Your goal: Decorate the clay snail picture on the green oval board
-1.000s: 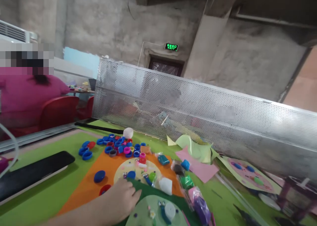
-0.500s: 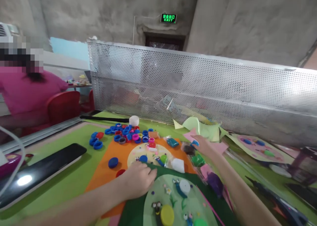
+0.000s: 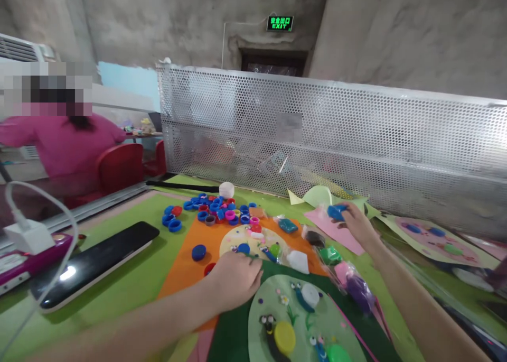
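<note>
My right hand is raised over a pink paper sheet, its fingers closed on a blue lump of modelling clay. My left hand lies with curled fingers on the upper left edge of a dark green card; the fingertips are partly hidden. On this card is a pale green oval with clay snails, whose shells are white, yellow and green bottle caps. Behind my left hand, an orange card bears a cream oval with more snails. Wrapped clay packets, teal, green and purple, lie between my hands.
Several blue, red and pink bottle caps are heaped at the back. To the left lie a black glossy case and a power strip with a white cable. A perforated metal screen borders the table. Beyond sits a person in pink.
My right hand has lifted the blue clay clear of the pink paper, and more of it shows. The view has turned slightly left. My left hand stays on the card.
</note>
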`<state>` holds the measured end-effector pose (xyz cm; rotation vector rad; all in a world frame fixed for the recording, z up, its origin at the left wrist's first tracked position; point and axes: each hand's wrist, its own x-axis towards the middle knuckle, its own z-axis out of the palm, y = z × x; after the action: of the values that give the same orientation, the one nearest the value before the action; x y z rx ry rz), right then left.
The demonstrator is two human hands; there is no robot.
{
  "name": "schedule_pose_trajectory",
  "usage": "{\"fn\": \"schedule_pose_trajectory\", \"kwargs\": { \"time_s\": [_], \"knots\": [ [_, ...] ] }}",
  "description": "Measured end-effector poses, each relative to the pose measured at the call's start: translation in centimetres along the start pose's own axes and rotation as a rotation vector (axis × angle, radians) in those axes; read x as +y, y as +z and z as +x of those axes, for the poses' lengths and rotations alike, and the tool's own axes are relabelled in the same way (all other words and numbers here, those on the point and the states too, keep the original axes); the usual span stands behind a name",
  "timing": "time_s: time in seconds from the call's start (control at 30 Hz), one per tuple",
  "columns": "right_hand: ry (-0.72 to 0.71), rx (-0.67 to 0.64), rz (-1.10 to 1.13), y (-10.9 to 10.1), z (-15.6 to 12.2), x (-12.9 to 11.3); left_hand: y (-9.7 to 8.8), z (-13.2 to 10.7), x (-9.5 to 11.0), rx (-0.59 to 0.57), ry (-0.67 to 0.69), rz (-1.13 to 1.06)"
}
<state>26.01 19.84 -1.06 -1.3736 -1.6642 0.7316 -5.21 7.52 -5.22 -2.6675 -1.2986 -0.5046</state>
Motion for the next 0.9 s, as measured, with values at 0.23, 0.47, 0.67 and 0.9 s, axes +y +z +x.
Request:
{"fn": "schedule_pose_trajectory", "kwargs": {
  "time_s": [0.23, 0.47, 0.67, 0.9],
  "knots": [
    [0.026, -0.404, 0.401, 2.9, -8.9, -7.2, -2.7, 1.0, 2.4, -0.030, -0.159, -0.658],
    [-0.030, -0.405, 0.223, 5.2, -12.9, -8.0, -3.2, 0.1, 5.0, -0.111, -0.161, -0.946],
    [-0.308, -0.309, -0.345, 6.8, -15.4, -10.2, -4.3, -0.2, 5.3, 0.043, -0.138, -0.877],
    [-0.323, -0.530, -0.140, 7.8, -16.5, -10.8, -4.6, -1.2, 5.8, 0.152, 0.077, -0.834]
  ]
}}
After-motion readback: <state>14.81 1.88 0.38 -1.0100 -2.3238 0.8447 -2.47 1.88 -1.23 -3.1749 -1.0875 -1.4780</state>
